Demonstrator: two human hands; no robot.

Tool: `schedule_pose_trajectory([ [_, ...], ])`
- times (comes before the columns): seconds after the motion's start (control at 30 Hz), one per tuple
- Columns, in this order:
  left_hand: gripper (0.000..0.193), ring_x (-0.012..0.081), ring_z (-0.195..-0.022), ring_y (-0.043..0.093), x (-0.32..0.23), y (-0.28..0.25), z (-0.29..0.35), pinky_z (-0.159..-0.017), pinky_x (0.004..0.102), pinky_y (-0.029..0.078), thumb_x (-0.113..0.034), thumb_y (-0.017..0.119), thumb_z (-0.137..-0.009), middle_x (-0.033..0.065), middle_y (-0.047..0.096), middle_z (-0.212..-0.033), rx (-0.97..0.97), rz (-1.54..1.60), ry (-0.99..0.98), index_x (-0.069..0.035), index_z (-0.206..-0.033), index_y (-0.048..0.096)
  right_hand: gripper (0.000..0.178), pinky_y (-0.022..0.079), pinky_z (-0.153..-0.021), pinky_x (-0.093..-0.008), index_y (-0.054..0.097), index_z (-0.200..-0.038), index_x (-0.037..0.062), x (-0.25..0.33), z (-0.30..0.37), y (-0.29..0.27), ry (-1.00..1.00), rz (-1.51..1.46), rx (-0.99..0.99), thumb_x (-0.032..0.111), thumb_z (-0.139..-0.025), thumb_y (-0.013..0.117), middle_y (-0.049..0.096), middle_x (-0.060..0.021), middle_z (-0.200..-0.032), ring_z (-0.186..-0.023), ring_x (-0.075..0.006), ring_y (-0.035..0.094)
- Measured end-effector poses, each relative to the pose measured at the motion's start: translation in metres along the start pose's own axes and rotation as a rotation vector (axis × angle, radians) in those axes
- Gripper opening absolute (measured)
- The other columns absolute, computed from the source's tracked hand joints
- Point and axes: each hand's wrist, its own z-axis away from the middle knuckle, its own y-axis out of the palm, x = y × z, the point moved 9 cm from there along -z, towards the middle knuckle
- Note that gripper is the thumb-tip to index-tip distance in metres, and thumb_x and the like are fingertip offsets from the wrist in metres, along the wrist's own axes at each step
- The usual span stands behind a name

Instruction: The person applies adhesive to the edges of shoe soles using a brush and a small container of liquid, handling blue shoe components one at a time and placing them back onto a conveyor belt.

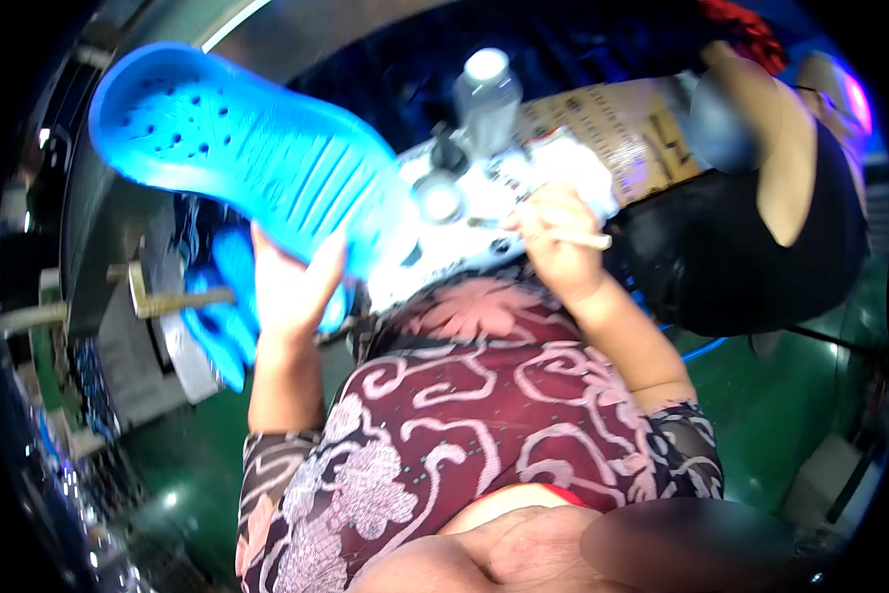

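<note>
A bright blue foam clog (256,148) is raised at the upper left, with small holes at its far end and ridges nearer me. My left hand (296,287) grips it from below, thumb against its near side. In my right hand (560,237) is a thin pale-handled brush (591,239), its tip pointing left; the bristles are too blurred to make out. Left of that hand stands a small round pot (437,199) with a pale top. Behind the pot is a small dark bottle (450,150), and farther back a clear bottle (490,104) with a white cap.
Printed white sheeting (390,289) lies under the pots, with a crumpled white cloth (588,168) to the right. Printed brown cardboard (622,124) extends behind. More blue clogs (212,326) lie at the left beside a metal bracket (158,298). A person in black (790,267) is close on the right.
</note>
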Motion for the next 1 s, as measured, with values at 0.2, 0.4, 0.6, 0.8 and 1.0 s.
schedule_pose_trajectory([
  [0.2,0.081,0.0142,-0.085,0.063,-0.015,0.108,-0.007,-0.070,0.0275,0.054,-0.015,0.069,-0.071,0.0149,0.056,-0.118,0.824,0.229,-0.379,0.007,-0.138,0.029,0.022,0.041,-0.069,-0.0369,0.064,-0.063,0.0065,-0.019,0.019,-0.043,0.108,0.016,-0.141,0.010,-0.084,0.061,0.055,-0.0086,-0.058,-0.061,-0.0283,0.051],
  [0.4,0.034,0.0151,-0.081,0.066,-0.063,0.270,-0.185,-0.074,0.0239,0.054,-0.018,0.065,-0.085,0.0114,0.066,-0.096,1.117,0.550,-0.230,0.003,-0.109,0.054,0.028,0.042,-0.074,-0.0370,0.064,-0.063,0.0055,-0.041,0.038,-0.052,0.193,0.099,-0.209,0.017,-0.089,0.058,0.058,-0.0065,-0.059,-0.062,-0.0261,0.054],
  [0.6,0.029,0.0263,-0.089,0.065,-0.082,0.288,-0.258,-0.080,0.0304,0.055,-0.014,0.060,-0.089,0.0174,0.065,-0.095,0.428,0.818,-0.150,0.007,-0.108,0.052,0.031,0.042,-0.081,-0.0392,0.065,-0.065,0.0051,-0.046,0.045,-0.050,0.258,0.081,-0.219,0.019,-0.091,0.055,0.060,-0.0048,-0.060,-0.067,-0.0238,0.056],
  [0.8,0.038,0.0158,-0.072,0.060,0.008,0.171,-0.151,-0.074,0.0304,0.053,-0.022,0.058,-0.093,0.0100,0.061,-0.084,0.367,0.171,0.042,0.004,-0.120,0.052,0.027,0.043,-0.071,-0.0351,0.064,-0.065,0.0030,-0.056,0.049,-0.043,0.247,0.076,-0.192,0.012,-0.090,0.056,0.058,-0.0059,-0.058,-0.060,-0.0227,0.056],
  [1.0,0.028,0.0243,-0.105,0.058,0.078,-0.097,-0.030,-0.095,0.0342,0.043,-0.005,0.061,-0.082,0.0131,0.064,-0.108,-0.182,-0.797,0.187,0.000,-0.110,0.063,0.025,0.043,-0.067,-0.0340,0.064,-0.067,0.0017,-0.059,0.049,-0.003,0.282,-0.053,-0.142,0.011,-0.089,0.056,0.059,-0.0070,-0.060,-0.062,-0.0222,0.055],
])
